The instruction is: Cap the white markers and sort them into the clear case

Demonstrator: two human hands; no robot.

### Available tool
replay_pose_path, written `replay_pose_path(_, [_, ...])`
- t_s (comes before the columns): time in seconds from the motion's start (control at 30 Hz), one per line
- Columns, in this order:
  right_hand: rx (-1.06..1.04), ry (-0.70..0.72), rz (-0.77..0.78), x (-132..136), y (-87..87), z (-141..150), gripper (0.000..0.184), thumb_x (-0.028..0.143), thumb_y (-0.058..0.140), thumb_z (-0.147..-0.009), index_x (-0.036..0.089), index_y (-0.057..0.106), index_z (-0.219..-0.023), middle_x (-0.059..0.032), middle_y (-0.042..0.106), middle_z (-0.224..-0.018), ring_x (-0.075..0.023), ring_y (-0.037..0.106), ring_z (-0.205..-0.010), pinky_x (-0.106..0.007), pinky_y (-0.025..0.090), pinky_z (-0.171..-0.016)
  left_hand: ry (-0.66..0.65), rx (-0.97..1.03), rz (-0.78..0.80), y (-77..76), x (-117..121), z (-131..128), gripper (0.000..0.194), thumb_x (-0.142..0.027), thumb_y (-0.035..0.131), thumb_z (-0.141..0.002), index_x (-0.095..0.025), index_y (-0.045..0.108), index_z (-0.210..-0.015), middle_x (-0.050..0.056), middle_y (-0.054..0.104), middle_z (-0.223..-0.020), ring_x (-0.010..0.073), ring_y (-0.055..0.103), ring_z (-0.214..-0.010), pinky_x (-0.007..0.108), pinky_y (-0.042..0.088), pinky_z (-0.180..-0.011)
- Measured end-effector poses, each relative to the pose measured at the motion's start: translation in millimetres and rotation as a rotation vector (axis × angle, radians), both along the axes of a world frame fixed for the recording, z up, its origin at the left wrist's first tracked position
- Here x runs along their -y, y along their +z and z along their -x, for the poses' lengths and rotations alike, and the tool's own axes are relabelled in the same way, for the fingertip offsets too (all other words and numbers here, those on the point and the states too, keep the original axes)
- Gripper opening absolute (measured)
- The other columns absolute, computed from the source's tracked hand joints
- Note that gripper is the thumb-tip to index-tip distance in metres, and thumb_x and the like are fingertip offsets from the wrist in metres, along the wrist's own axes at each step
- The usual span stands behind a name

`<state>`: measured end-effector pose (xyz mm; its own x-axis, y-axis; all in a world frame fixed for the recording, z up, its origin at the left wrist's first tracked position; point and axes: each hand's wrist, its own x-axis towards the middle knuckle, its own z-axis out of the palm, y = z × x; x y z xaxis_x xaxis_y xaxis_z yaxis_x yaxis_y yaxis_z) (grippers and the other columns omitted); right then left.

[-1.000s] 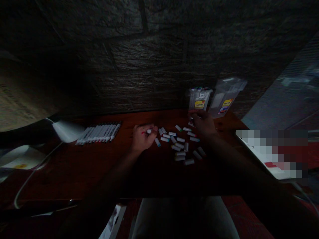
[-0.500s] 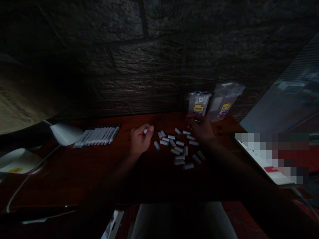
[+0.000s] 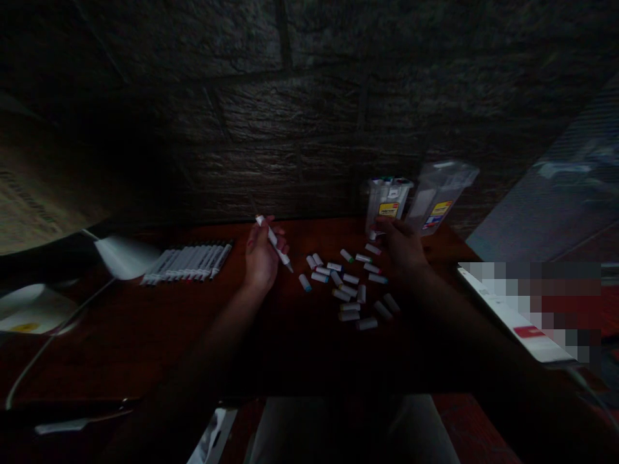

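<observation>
My left hand (image 3: 262, 254) is closed around a white marker (image 3: 275, 242), tilted with its bare tip pointing down and right. My right hand (image 3: 399, 241) has its fingers pinched in front of the marker box, at a small white piece (image 3: 374, 234) that looks like a marker cap; the dim light blurs it. Loose white marker caps (image 3: 351, 279) with coloured ends lie scattered between and below the hands. One cap (image 3: 372, 249) lies just under the right fingers.
A row of white markers (image 3: 193, 262) lies at left on the wooden table (image 3: 111, 348). By the stone wall (image 3: 217, 129) stand a clear box with markers (image 3: 387, 200) and a clear container (image 3: 438, 196). A white-edged device (image 3: 527, 332) is at right, a paper bag (image 3: 43, 187) at left.
My left hand has turned, so the marker now shows lengthwise with its tip downward. My right hand has shifted slightly right, and a cap beneath it shows more clearly.
</observation>
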<state>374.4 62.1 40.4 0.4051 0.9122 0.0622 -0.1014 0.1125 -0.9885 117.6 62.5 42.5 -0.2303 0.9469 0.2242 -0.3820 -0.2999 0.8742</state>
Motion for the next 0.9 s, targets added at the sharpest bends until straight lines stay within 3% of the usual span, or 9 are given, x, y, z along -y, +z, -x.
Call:
replay_pose_path(0.1, [0.022, -0.027, 0.009, 0, 0.2, -3, 0.029, 0.041, 0.071, -0.066, 0.021, 0.064, -0.085, 0.0001, 0.067, -0.073, -0.0081, 0.052, -0.048, -0.019, 0.04, -0.041, -0.111, 0.123, 0.133, 1.1, -5, 4, 0.03, -0.049, 0.05, -0.095, -0.02, 0.058, -0.091, -0.003, 0.051, -0.065, 0.0069, 0.04, -0.046, 0.022, 0.037, -0.046])
replay_pose_path(0.23, [0.139, -0.016, -0.033, 0, -0.2, -4, 0.031, 0.045, 0.066, -0.068, 0.022, 0.062, -0.089, 0.0002, 0.067, -0.075, -0.0094, 0.053, -0.051, -0.022, 0.043, -0.047, -0.212, 0.122, 0.146, -2.5, -7, 7, 0.04, -0.058, 0.051, -0.092, -0.02, 0.056, -0.081, -0.005, 0.046, -0.059, 0.0059, 0.034, -0.042, 0.022, 0.033, -0.043])
replay_pose_path(0.47, [0.222, 0.062, -0.075, 5, -1.4, 6, 0.031, 0.043, 0.064, -0.071, 0.021, 0.062, -0.092, -0.0001, 0.066, -0.073, -0.0117, 0.054, -0.054, -0.025, 0.043, -0.05, -0.262, 0.225, 0.199, -2.2, -6, 7, 0.041, -0.051, 0.051, -0.095, -0.019, 0.047, -0.07, -0.005, 0.043, -0.057, 0.0045, 0.032, -0.043, 0.019, 0.032, -0.044])
replay_pose_path(0.6, [0.363, 0.238, -0.151, 18, 3.5, 18, 0.031, 0.043, 0.063, -0.077, 0.021, 0.065, -0.098, -0.002, 0.07, -0.076, -0.0142, 0.059, -0.059, -0.026, 0.046, -0.054, -0.311, 0.271, 0.196, 1.1, 0, 2, 0.036, -0.045, 0.048, -0.098, -0.018, 0.054, -0.075, -0.003, 0.046, -0.062, 0.0055, 0.036, -0.047, 0.02, 0.036, -0.048])
replay_pose_path(0.77, [0.408, 0.569, -0.106, 38, 8.6, 38, 0.027, 0.049, 0.065, -0.081, 0.022, 0.065, -0.086, -0.0012, 0.071, -0.077, -0.0127, 0.059, -0.057, -0.024, 0.044, -0.05, -0.378, 0.171, 0.097, 1.9, 7, -9, 0.029, -0.042, 0.05, -0.098, -0.019, 0.062, -0.085, -0.001, 0.053, -0.07, 0.0068, 0.043, -0.053, 0.025, 0.045, -0.059])
replay_pose_path(0.9, [0.522, 0.696, -0.182, 46, 5.5, 48, 0.026, 0.047, 0.066, -0.084, 0.022, 0.065, -0.081, 0.0013, 0.067, -0.075, -0.0106, 0.057, -0.062, -0.023, 0.044, -0.056, -0.445, 0.257, 0.188, 2.6, 14, -18, 0.021, -0.029, 0.047, -0.1, -0.018, 0.065, -0.097, 0.002, 0.062, -0.082, 0.0088, 0.052, -0.061, 0.027, 0.05, -0.069])
